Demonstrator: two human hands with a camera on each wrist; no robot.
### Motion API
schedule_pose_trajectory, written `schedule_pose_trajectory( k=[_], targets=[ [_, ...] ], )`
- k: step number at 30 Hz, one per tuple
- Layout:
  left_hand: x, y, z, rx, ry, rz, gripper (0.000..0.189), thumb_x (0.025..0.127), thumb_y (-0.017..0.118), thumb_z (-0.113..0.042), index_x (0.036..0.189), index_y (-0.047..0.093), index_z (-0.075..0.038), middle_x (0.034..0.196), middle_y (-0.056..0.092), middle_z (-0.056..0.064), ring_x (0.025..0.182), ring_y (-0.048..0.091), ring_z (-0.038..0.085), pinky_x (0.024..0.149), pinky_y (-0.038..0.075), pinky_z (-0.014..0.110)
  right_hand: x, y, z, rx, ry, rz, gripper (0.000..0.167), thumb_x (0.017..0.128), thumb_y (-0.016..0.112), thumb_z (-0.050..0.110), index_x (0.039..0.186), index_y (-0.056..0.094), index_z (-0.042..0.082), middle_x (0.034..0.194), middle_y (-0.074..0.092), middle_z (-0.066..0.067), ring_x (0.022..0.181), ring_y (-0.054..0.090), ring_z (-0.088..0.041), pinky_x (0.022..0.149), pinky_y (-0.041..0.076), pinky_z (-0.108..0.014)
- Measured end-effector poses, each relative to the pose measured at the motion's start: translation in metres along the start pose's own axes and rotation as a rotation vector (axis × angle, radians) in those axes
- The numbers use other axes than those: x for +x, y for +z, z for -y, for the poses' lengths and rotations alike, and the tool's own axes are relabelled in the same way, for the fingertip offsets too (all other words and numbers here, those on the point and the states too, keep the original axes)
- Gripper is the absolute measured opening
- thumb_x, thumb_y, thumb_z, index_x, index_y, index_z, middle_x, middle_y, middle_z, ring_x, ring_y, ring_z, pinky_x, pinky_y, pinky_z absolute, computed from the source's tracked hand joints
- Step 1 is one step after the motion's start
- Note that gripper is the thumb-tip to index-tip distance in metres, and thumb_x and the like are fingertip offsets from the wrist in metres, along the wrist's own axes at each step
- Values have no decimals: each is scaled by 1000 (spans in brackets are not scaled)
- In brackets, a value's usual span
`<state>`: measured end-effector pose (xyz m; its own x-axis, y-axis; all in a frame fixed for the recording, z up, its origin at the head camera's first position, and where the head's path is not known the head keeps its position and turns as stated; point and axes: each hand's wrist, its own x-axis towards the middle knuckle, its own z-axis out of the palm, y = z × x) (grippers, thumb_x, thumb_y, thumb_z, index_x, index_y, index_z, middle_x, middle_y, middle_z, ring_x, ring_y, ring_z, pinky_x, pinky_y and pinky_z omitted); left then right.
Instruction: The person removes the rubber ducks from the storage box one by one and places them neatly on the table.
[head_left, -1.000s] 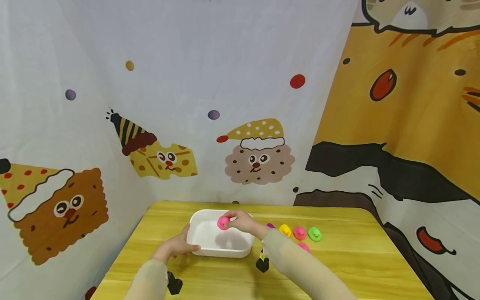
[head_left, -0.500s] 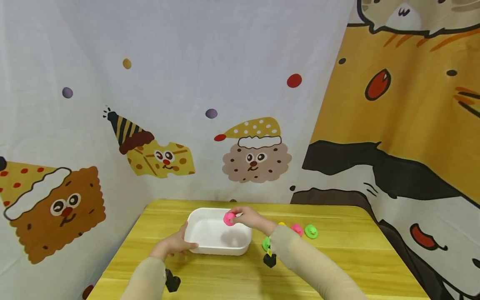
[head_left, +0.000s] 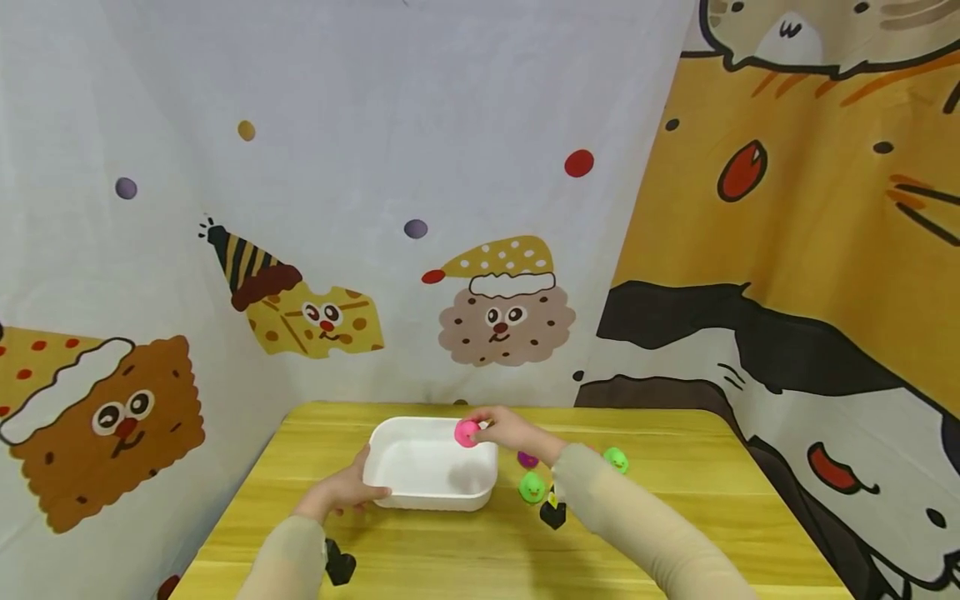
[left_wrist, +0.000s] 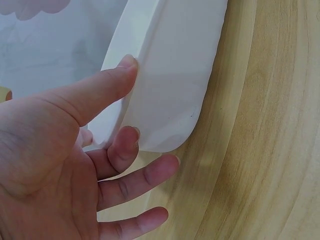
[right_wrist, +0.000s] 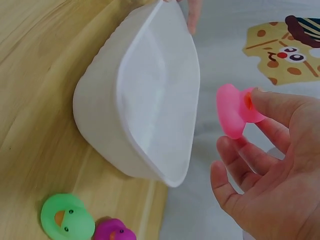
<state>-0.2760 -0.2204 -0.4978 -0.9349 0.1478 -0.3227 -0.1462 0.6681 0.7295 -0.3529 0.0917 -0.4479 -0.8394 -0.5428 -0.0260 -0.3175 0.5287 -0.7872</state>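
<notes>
In the head view my right hand (head_left: 510,432) pinches a pink rubber duck (head_left: 467,432) over the back right of a white plastic tub (head_left: 431,502). The right wrist view shows that duck (right_wrist: 232,111) between thumb and fingertips, raised above the tub's rim (right_wrist: 120,95). My left hand (head_left: 341,490) holds the tub's left end. In the left wrist view its thumb (left_wrist: 107,87) lies along the rim, the forefinger bends in at the corner, and the other fingers extend loosely. The visible inside of the tub is bare white.
Right of the tub, a green duck (head_left: 532,487) and a purple duck (head_left: 527,459) sit on the wooden table (head_left: 420,558). Another green duck (head_left: 616,460) shows beyond my right sleeve (head_left: 630,508). A cartoon-print cloth (head_left: 337,167) hangs behind the table.
My right hand has drawn the pink duck rightward and slightly up across the tub. The sleeve now uncovers one green duck but hides the yellow and pink ones. The left hand keeps its hold.
</notes>
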Motion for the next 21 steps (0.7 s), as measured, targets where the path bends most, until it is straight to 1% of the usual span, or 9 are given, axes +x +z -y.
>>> schedule_pose_trajectory(
  k=[4,6,8,13,15,18,20,21],
  targets=[
    [-1,-1,0,-2,2,4,107,86,74,-33,153,-3,0,114,52,22,72,57,31,57,39,39,-3,-6,-6,9,16,5,33,90,68,18,122,66,9,120,63,-6,108,55,-27,90,46,-42],
    [-1,-1,0,-2,4,8,106,87,74,-32,153,-3,0,108,54,21,71,58,31,55,38,36,-5,-9,-9,5,16,7,32,91,68,19,121,66,10,121,62,-6,109,55,-27,91,46,-42],
    [-1,-1,0,-6,4,10,106,87,73,-32,153,-3,0,109,54,21,70,58,31,53,37,35,-8,-12,-12,1,14,4,32,91,67,20,122,66,11,121,62,-6,109,55,-26,91,46,-43],
    [0,-1,2,-13,3,14,107,87,74,-32,153,-4,0,121,48,25,71,56,30,54,36,34,-16,-19,-18,-2,20,-5,32,92,66,21,123,66,11,121,61,-6,110,55,-26,93,45,-44],
    [0,-1,2,-11,7,19,107,87,73,-33,153,-4,1,120,48,24,71,56,30,53,36,33,-20,-22,-21,0,20,-11,32,92,66,20,122,66,11,120,61,-6,109,55,-25,92,45,-43],
    [-1,-2,1,-9,13,28,109,86,74,-35,153,-5,0,111,51,21,68,56,30,50,33,32,-27,-26,-21,8,12,-23,32,91,66,17,121,66,8,119,62,-8,108,55,-26,92,46,-44],
    [-2,-2,-1,-7,15,32,111,85,74,-37,153,-5,0,112,51,22,68,56,31,50,33,31,-30,-29,-23,19,15,-33,32,90,67,16,121,66,7,119,62,-8,107,55,-26,91,46,-44],
    [-2,-3,-1,-4,11,32,111,85,75,-38,153,-5,-1,113,51,22,69,56,31,50,34,32,-34,-29,-20,26,19,-41,32,90,67,14,121,66,5,119,62,-9,107,55,-27,91,46,-45]
  ],
)
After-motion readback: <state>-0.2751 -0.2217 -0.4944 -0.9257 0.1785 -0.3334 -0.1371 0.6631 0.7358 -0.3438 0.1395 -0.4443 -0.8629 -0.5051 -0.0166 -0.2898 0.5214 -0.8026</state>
